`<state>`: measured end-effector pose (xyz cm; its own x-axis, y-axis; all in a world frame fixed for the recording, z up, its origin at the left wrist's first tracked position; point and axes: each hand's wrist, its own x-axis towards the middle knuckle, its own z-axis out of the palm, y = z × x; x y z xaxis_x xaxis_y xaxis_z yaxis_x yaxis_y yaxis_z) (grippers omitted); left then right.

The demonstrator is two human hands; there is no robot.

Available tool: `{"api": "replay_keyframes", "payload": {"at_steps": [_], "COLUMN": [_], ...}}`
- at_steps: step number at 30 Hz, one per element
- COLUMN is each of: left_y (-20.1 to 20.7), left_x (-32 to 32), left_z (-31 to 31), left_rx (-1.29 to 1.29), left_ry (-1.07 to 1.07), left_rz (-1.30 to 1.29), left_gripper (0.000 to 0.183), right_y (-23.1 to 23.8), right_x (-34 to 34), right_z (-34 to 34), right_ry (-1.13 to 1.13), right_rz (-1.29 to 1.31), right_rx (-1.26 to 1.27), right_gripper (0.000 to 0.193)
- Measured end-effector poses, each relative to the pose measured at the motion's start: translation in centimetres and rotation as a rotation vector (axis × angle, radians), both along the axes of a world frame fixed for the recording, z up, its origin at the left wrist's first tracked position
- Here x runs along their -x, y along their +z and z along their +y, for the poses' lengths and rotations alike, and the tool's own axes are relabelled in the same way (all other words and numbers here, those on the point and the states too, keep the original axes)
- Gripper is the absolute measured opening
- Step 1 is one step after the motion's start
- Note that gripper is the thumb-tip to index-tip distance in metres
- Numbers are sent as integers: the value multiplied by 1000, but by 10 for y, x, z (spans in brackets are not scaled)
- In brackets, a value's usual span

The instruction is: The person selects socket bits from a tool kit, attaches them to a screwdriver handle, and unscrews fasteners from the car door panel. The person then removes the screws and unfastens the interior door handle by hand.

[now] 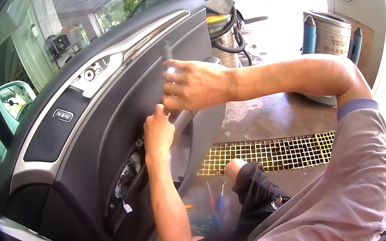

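A car door's dark inner panel (120, 91) fills the left and middle of the head view. My right hand (195, 83) is closed round a slim tool (167, 50), whose blurred grey-green end sticks up above the fingers; the kind cannot be made out. Just below, my left hand (158, 133) is closed at the panel's armrest area, its fingertips close under my right hand. What those fingers pinch, if anything, is hidden. Beside my left wrist the panel has an opening (133, 166) with metal parts inside. A white connector (127, 208) hangs out lower down.
Screwdrivers with red (212, 201) and blue (221, 201) handles are low beside my knee. A yellow floor grating (276, 154) crosses the ground. Behind the door stands a metal vacuum drum (224, 42) with a black hose; another metal drum (331, 32) stands farther right.
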<state>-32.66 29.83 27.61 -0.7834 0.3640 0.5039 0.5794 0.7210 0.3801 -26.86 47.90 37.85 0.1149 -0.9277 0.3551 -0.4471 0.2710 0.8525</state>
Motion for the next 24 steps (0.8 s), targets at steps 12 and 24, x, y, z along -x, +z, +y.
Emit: {"api": "replay_keyframes", "payload": {"at_steps": [12, 24], "left_y": [1, -13], "left_x": [3, 7], "left_z": [-2, -5], "left_rx": [-17, -52], "left_ry": [-33, -32], "left_rz": [24, 69], "left_gripper": [17, 17], "right_y": [-7, 4], "right_x": [-22, -39], "right_z": [-10, -31], "right_ry": [-303, -965], "right_rz": [-110, -947], "right_rx": [77, 244], "right_gripper": [31, 31]}}
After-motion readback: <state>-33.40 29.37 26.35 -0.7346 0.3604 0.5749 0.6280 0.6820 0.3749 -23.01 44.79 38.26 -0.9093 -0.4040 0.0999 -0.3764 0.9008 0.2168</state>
